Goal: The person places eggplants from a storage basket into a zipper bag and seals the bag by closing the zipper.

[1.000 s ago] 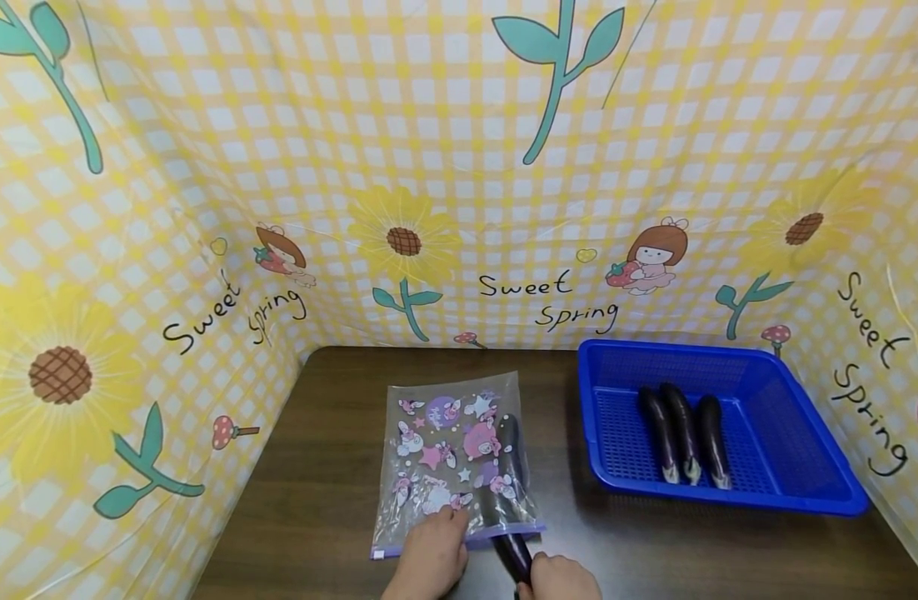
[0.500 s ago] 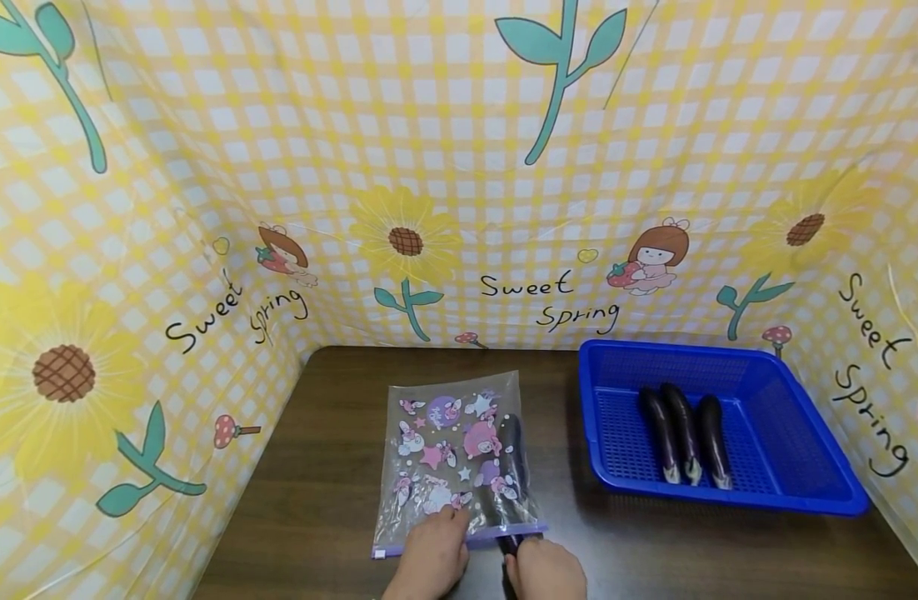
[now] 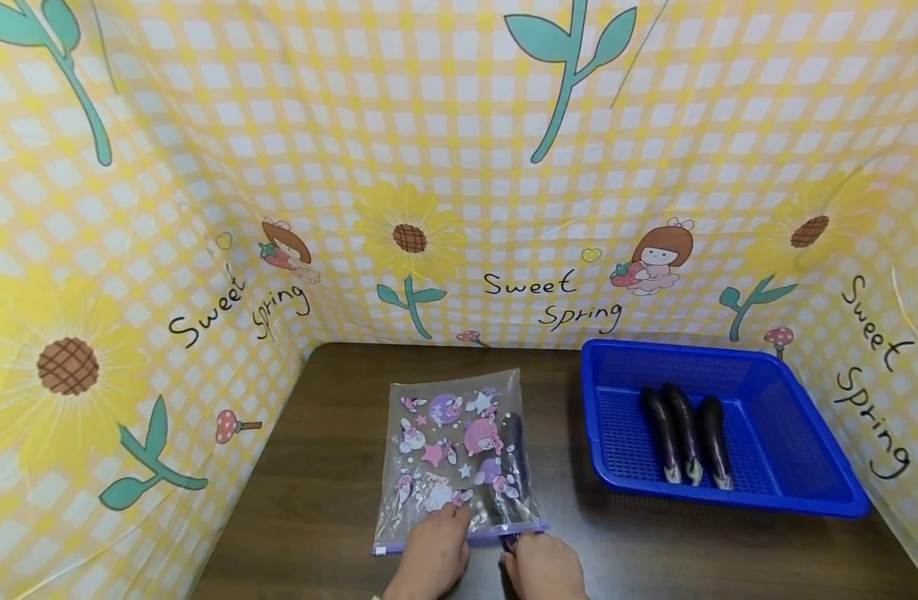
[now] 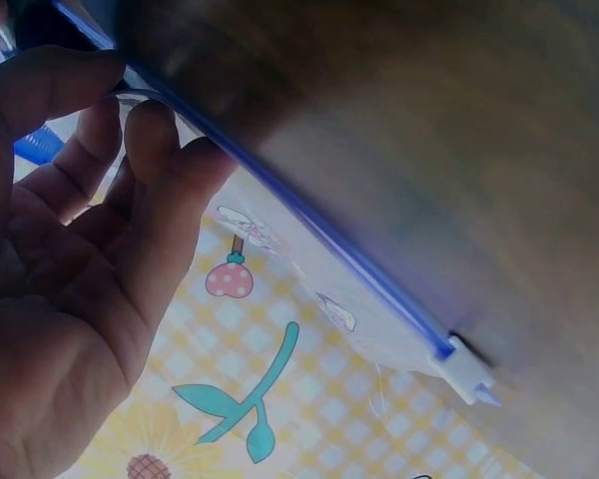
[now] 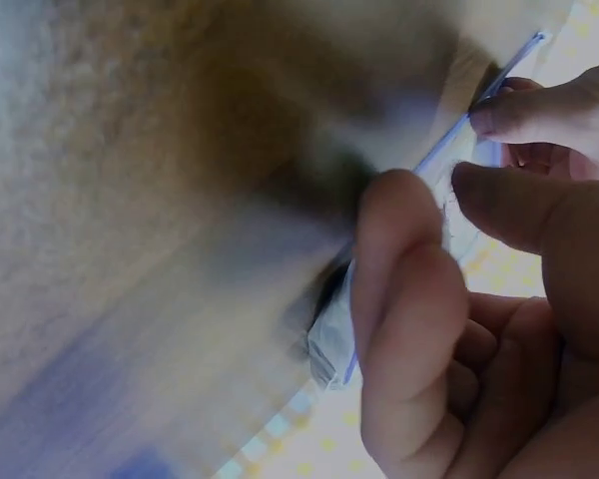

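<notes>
A clear plastic zip bag [image 3: 444, 450] with pink and purple cartoon prints lies flat on the table, its purple zip edge toward me. My left hand [image 3: 432, 546] pinches the near edge; in the left wrist view, thumb and fingers meet at the bag's lip. Inside, along the right side, shows a dark eggplant [image 3: 515, 467], almost wholly within the bag. My right hand [image 3: 545, 567] is at the right end of the mouth, fingers curled at the eggplant's near end. In the right wrist view my right fingers [image 5: 409, 289] are bent and hide that end.
On the right stands a blue plastic basket [image 3: 796, 433] holding three eggplants [image 3: 680, 429] side by side. A white zip slider [image 4: 466, 369] sits at the bag's left corner. A yellow checked cloth [image 3: 459, 167] hangs behind and beside the brown wooden table [image 3: 301, 467].
My right hand has moved left and pushed the eggplant farther into the bag, so less of it shows outside. My left hand stays on the bag's edge.
</notes>
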`<state>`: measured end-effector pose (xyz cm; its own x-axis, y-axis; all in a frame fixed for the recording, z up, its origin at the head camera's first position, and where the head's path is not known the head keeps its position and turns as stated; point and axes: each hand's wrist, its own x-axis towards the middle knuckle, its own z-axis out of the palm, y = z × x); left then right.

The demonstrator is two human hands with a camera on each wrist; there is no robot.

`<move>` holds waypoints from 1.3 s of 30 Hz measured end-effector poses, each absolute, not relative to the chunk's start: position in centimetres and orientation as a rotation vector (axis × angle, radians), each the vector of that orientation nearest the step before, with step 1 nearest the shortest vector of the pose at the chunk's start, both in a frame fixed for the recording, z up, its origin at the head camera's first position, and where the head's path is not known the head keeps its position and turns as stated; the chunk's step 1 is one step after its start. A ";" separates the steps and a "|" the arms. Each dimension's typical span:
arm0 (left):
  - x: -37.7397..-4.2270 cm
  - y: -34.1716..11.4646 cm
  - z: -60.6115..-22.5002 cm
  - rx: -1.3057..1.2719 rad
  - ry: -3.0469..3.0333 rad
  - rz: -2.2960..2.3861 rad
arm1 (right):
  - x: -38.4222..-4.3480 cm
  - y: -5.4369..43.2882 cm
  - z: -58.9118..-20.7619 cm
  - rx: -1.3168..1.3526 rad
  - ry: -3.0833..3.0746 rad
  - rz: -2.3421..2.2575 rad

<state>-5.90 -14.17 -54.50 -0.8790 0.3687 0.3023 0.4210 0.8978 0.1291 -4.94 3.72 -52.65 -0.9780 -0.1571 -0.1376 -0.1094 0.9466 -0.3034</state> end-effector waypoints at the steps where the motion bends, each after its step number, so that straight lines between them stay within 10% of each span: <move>1: -5.9 -14.2 -54.5 -0.595 -2.786 -0.280 | -4.7 3.8 -52.7 -0.215 2.960 -0.449; 39: -6.0 -13.8 -54.6 -0.571 -2.720 -0.290 | -6.0 3.8 -54.4 -0.332 3.226 -0.427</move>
<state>-6.04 -13.83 -54.57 -0.8593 0.3509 0.3721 0.4215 0.8980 0.1265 -6.03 3.83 -54.35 -0.9711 -0.1822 0.1540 -0.2160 0.9456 -0.2434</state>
